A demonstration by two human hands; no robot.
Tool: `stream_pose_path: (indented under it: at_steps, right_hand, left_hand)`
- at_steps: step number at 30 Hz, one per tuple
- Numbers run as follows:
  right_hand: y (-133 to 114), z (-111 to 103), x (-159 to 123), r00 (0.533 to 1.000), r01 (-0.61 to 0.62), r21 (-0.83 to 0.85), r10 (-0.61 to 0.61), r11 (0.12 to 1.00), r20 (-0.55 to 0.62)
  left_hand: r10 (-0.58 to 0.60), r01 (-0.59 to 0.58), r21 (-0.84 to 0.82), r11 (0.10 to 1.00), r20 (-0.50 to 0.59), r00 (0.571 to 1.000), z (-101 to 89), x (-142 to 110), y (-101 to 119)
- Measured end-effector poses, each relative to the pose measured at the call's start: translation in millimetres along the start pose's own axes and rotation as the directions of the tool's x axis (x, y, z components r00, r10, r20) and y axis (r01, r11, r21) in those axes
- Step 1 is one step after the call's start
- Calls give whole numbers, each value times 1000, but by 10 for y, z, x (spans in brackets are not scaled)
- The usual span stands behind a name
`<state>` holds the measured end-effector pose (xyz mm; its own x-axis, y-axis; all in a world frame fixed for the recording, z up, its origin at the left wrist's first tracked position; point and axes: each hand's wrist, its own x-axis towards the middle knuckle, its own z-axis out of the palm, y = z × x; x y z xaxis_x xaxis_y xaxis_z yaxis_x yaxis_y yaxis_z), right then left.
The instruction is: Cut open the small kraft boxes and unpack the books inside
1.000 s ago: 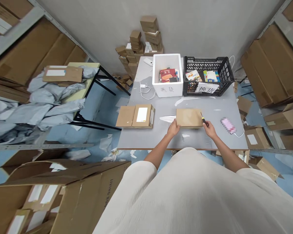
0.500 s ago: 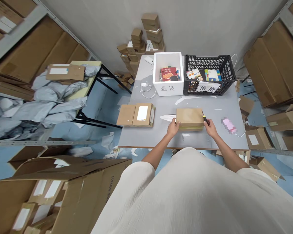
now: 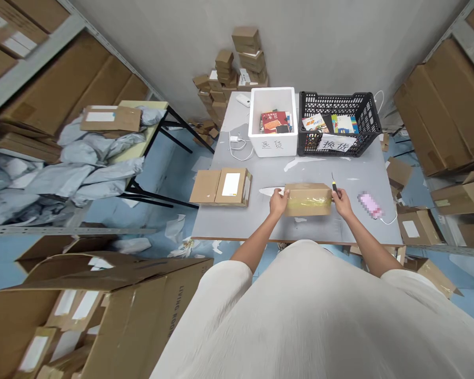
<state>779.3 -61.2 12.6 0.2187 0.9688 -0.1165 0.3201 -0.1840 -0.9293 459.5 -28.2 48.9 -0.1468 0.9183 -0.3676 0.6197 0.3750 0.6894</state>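
Observation:
A small cardboard box (image 3: 308, 200) lies on the grey table (image 3: 339, 226), its yellowish taped side facing me. My left hand (image 3: 278, 202) grips its left end. My right hand (image 3: 342, 203) presses against its right end and shut around a black and yellow utility knife (image 3: 334, 187), whose thin blade points away from me. A strip of white paper (image 3: 269, 191) lies just left of the box.
On the table stand a white foam box (image 3: 273, 138) and a black plastic crate (image 3: 337, 123), both holding books. Flat cardboard mailers (image 3: 221, 187) lie left. A blurred pink object (image 3: 370, 205) trails a cable right. Stacked cartons, shelves and grey bags surround the table.
The box has tilted toward me, its plain top turning away and its taped side coming into view. Both hands have turned with it, and the knife blade now stands more upright.

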Motion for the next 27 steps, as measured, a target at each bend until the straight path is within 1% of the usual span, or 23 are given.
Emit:
stream_pose_path:
  at_steps: [2,3,6,7,9,12,16,19,22,27]
  right_hand:
    - [-19,33,54,998,-53,101,57,993,-39]
    - [-28,46,79,996,-70,123,76,990,-43]
    - [-35,65,120,996,-84,82,86,993,-19]
    - [-32,66,122,996,-86,63,87,994,-11]
    - [-28,68,111,996,-94,41,94,995,3]
    - [-51,84,59,995,-99,13,99,995,30]
    - [-136,117,-62,994,-78,-54,82,996,73]
    - [-191,99,-142,985,-127,-68,134,990,108]
    - [-207,16,-172,977,-172,-46,176,984,118]
    - [-229,-183,-112,980,-155,-51,160,987,119]
  left_hand:
    - [35,-37,-65,997,-22,999,9,58,17]
    - [78,-80,-82,993,-25,997,18,77,24]
    - [243,-242,-35,970,29,970,63,78,14]
    - [282,-282,-4,959,58,958,81,62,-1]
    - [323,-329,46,943,98,941,112,21,-43]
    - [339,-349,93,933,107,935,119,-17,-109]
    - [321,-329,129,936,78,944,53,-1,-163]
    - [323,-332,150,931,83,943,25,-21,-179]
    - [342,-350,174,920,79,937,55,-124,-190]
    - [344,-359,220,907,106,933,85,-347,-234]
